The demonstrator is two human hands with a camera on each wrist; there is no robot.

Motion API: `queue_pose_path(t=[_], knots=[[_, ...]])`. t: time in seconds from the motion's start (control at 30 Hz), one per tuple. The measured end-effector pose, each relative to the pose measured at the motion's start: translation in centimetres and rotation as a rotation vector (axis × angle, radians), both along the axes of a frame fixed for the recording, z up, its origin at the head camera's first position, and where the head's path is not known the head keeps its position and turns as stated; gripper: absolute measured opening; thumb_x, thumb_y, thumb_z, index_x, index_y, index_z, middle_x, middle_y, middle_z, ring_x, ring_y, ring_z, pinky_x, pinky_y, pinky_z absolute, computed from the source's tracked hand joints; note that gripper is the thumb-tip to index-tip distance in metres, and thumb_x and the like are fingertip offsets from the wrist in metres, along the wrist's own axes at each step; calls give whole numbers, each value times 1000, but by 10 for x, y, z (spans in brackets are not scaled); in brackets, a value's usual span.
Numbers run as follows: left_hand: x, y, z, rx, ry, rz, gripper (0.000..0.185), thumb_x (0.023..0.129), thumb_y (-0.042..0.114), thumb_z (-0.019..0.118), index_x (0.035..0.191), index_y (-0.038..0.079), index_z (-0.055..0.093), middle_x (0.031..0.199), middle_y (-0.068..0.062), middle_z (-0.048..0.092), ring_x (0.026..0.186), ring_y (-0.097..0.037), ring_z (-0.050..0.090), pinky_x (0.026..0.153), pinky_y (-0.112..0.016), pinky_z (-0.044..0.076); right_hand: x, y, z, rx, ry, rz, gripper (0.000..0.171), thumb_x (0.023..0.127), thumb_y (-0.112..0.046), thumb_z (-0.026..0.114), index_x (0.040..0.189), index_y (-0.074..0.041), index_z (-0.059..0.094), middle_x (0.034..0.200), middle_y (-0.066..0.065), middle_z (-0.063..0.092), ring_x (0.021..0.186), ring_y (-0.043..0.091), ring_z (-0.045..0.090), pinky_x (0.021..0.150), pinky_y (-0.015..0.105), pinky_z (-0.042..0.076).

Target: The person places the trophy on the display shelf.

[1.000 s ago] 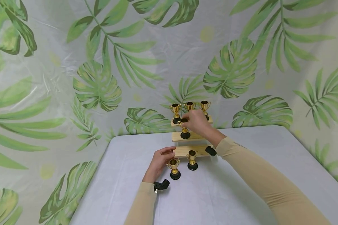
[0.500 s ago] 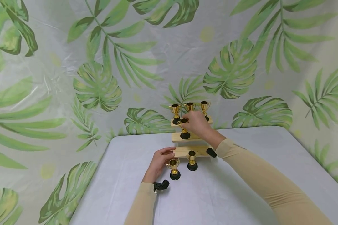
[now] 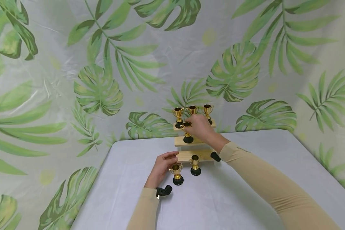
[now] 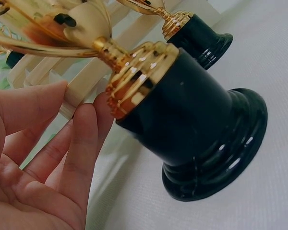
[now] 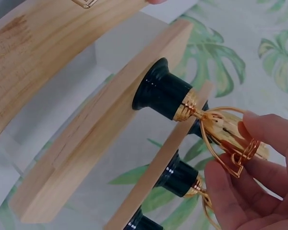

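Observation:
A small gold trophy with a black base [image 3: 188,138] stands on the middle step of a wooden tiered shelf [image 3: 178,141]. My right hand [image 3: 202,127] holds this trophy by its gold cup, thumb and fingers around it in the right wrist view. At the left end of the lowest step [image 3: 189,155], my left hand [image 3: 161,166] pinches the board between thumb and fingers. Close beside that hand, one trophy [image 3: 177,174] stands upright on the table. Another trophy [image 3: 195,165] stands to its right, in front of the lowest step.
Along the top step are a left trophy [image 3: 178,117], a middle trophy [image 3: 193,110] and a right trophy [image 3: 208,110], partly hidden by my right hand. A white cloth covers the table [image 3: 126,172]. Behind it hangs a leaf-patterned curtain [image 3: 149,76].
The head view has shifted very slightly. Both hands keep their places, the right on the trophy and the left at the lowest step's end.

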State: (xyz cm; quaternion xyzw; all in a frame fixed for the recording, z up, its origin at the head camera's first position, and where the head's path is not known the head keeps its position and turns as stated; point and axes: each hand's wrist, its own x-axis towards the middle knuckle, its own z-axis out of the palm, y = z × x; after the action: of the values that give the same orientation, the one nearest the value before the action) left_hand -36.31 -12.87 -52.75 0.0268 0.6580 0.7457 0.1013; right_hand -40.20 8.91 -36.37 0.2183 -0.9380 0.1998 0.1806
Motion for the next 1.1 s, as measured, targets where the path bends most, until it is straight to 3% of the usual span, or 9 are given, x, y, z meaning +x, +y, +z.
queue_pose_path(t=[0.47,0.73,0.93,1.1], knots=[[0,3,-1,-2,7,-12,36,90,11,76,125,6,71,111,-11,71,93,-23,71,79,-30,56,7,6,5,-5,-41,-16,56,84,-31,84,133,-11,67,110,9,68,88,22,64,71,39,55],[2,-3,-5,-5,14,-3,36,91,8,74,127,4,69,111,-12,70,96,-22,70,80,-29,55,17,3,15,13,-6,-5,57,84,-35,84,133,-11,67,121,14,64,103,31,62,82,47,54],[1,-3,-3,-13,20,-18,38,91,11,75,128,5,69,114,-12,69,100,-21,68,82,-29,55,26,6,20,-2,33,-9,56,84,-35,84,131,-11,68,126,15,63,103,31,64,81,47,55],[-1,-1,-3,-11,23,-15,39,90,10,75,128,4,68,112,-12,69,98,-22,69,80,-29,55,34,10,23,-26,52,13,54,85,-34,83,131,-11,68,119,13,62,95,29,63,75,45,55]])
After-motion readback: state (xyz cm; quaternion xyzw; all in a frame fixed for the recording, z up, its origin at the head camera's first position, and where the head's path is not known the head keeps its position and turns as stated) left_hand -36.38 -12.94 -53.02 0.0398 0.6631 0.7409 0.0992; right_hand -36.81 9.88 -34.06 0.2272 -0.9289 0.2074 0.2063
